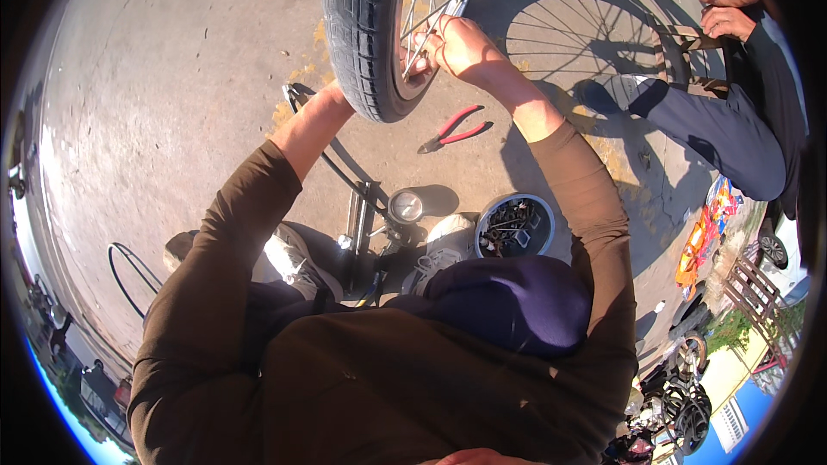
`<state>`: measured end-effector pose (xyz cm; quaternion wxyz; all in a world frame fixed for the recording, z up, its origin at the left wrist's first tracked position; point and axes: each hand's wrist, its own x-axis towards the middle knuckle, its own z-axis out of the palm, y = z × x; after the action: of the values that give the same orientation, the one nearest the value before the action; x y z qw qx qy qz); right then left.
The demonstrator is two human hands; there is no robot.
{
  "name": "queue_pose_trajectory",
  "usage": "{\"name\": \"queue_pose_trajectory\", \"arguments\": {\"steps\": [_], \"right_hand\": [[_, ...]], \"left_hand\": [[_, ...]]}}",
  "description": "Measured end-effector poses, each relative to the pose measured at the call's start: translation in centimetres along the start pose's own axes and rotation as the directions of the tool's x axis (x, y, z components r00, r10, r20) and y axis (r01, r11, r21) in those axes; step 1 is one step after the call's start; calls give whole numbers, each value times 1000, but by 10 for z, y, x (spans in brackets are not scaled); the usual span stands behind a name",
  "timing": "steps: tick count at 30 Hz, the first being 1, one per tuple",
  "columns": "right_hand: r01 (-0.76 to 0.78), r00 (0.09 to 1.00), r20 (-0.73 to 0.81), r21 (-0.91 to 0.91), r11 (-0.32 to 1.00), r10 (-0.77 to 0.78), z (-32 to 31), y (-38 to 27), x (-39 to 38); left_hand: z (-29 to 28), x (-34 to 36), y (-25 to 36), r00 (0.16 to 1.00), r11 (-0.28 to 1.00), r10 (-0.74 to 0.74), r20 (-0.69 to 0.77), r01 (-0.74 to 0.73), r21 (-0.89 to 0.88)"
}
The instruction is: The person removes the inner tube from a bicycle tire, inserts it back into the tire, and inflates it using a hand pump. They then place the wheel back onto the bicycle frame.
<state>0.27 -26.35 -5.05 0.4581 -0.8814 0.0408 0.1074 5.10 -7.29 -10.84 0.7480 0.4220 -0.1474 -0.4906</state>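
Observation:
A bicycle wheel with a black tyre (360, 30) and wire spokes stands upright in front of me. My left hand (417, 63) reaches behind the tyre and is mostly hidden; its fingertips show inside the rim, closed round the wheel's lower part. On the spoke side, my right hand (465, 50) has its fingers bent together at the rim and spokes, close to the left fingertips. Whatever it pinches is too small to make out. Below the hands, red-handled pliers (452, 130) lie on the concrete with their handles spread.
A floor pump (357, 215) with a round gauge (405, 206) stands between my shoes. Beside it is a bucket (551, 228) of dark small parts. At right sits another person (728, 120), hands near a wooden stool (689, 47). An orange bag (702, 237) lies farther right.

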Motion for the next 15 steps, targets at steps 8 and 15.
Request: {"name": "queue_pose_trajectory", "arguments": {"steps": [8,15], "right_hand": [[-212,965,-115,195,957,237,16,12,2],[-359,933,202,489,795,297,-2,8,-1]], "left_hand": [[9,2,-2,999,999,43,0,-43,27],[17,2,3,992,987,126,33,-128,98]]}}
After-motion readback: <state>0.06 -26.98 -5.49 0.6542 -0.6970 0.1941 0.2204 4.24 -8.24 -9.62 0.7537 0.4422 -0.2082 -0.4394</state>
